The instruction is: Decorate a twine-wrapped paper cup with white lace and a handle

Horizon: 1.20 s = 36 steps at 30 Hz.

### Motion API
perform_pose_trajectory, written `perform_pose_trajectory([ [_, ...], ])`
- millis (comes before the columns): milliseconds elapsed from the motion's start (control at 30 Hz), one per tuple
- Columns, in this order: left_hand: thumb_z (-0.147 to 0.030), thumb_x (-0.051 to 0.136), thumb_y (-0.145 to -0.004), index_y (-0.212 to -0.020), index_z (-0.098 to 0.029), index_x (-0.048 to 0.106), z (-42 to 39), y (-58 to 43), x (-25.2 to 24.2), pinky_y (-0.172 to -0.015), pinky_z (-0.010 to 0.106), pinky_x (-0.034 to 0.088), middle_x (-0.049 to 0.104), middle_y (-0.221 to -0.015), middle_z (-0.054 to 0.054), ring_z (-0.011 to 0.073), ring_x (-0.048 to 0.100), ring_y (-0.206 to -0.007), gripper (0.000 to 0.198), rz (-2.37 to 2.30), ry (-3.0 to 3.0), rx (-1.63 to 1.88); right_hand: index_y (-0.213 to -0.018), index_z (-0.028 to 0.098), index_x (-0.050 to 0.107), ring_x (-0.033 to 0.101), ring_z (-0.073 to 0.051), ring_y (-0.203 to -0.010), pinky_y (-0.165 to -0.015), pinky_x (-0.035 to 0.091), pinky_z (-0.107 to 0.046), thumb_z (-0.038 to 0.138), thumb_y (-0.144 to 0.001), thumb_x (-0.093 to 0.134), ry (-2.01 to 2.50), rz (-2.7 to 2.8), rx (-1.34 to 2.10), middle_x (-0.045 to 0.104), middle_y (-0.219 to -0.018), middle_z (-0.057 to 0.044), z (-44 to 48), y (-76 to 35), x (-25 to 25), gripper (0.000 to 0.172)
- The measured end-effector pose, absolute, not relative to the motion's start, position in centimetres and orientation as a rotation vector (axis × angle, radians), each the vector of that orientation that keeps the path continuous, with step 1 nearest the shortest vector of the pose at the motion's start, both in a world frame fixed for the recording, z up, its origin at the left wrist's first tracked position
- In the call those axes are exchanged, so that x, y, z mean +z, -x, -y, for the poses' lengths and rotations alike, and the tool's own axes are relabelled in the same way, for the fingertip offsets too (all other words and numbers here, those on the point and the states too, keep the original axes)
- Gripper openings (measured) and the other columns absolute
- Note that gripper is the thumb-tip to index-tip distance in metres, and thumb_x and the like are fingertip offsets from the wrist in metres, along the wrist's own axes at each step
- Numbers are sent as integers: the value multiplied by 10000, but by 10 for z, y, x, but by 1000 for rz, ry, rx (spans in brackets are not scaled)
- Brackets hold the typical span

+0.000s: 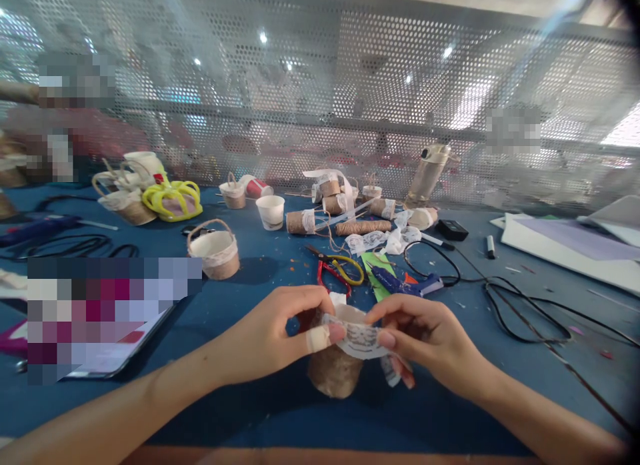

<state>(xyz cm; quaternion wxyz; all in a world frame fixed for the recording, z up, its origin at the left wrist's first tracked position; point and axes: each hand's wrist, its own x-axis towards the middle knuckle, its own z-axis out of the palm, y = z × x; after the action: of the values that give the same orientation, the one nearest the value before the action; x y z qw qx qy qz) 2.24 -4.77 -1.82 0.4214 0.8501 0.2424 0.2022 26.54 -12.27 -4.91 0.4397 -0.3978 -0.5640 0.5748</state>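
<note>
Between my two hands is a small cup wrapped in brown twine [334, 375], tilted a little above the blue table. A strip of white lace ribbon [361, 340] lies across its upper rim. My left hand [295, 325], with a bandage on the thumb, pinches the lace against the cup's left side. On the right, my right hand [417, 328] grips the lace between thumb and fingers, and a loose end hangs below it. Just beyond the cup lie scissors [340, 270] with red and yellow handles and a blue glue gun [403, 281] on a green piece.
A finished-looking twine basket [215, 251] stands at left, near a tablet [145, 331]. Farther back are a white paper cup [271, 211], a twine roll [363, 228], a yellow basket [173, 201] and a metal flask [430, 171]. Black cables [525, 318] run along the right.
</note>
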Motion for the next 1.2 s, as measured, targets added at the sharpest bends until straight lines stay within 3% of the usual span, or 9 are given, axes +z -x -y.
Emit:
perform_pose_trajectory([
  [200, -401, 604, -962, -787, -170, 540, 45, -22, -19, -605, 230, 365, 517, -753, -28, 122, 467, -674, 297, -549, -2067, 508, -1044, 156, 700, 557, -62, -421, -416, 495, -149, 352, -884, 766, 995, 1427, 1355, 627, -582, 36, 124, -267, -49, 262],
  [367, -498, 602, -955, -777, -171, 528, 45, -21, -21, -619, 236, 357, 520, -773, -21, 134, 462, -701, 380, -531, -2049, 487, -1062, 154, 722, 546, -69, -433, -416, 514, -164, 393, -859, 783, 1014, 1452, 1370, 614, -590, 34, 122, -265, -51, 319],
  [600, -471, 544, -1005, -794, -173, 519, 41, -21, -24, -667, 239, 371, 525, -794, -17, 136, 479, -731, 365, -409, -2054, 481, -922, 135, 736, 544, -72, -464, -420, 526, -166, 426, -846, 785, 1008, 1446, 1419, 602, -597, 19, 122, -264, -51, 305],
  [833, -420, 453, -1055, -910, -174, 567, 42, -22, -24, -756, 271, 447, 581, -916, 22, 165, 543, -819, 307, -368, -2103, 439, -851, 142, 686, 548, -57, -423, -411, 500, -150, 376, -856, 788, 977, 1393, 1459, 615, -582, 29, 122, -265, -53, 255],
  [1000, -261, 457, -1057, -1136, -193, 604, 44, -20, -26, -986, 341, 445, 609, -1166, 91, 219, 568, -1110, 181, -328, -2305, 601, -854, 139, 688, 534, -56, -415, -404, 484, -150, 385, -870, 774, 990, 1380, 1470, 600, -567, 36, 122, -265, -53, 261],
  [1200, -213, 498, -1034, -1188, -207, 599, 48, -21, -24, -917, 285, 466, 630, -1162, 67, 186, 608, -1044, 185, -355, -2416, 645, -860, 137, 684, 528, -47, -422, -421, 487, -139, 370, -883, 765, 1024, 1390, 1447, 581, -554, 50, 122, -263, -52, 247],
])
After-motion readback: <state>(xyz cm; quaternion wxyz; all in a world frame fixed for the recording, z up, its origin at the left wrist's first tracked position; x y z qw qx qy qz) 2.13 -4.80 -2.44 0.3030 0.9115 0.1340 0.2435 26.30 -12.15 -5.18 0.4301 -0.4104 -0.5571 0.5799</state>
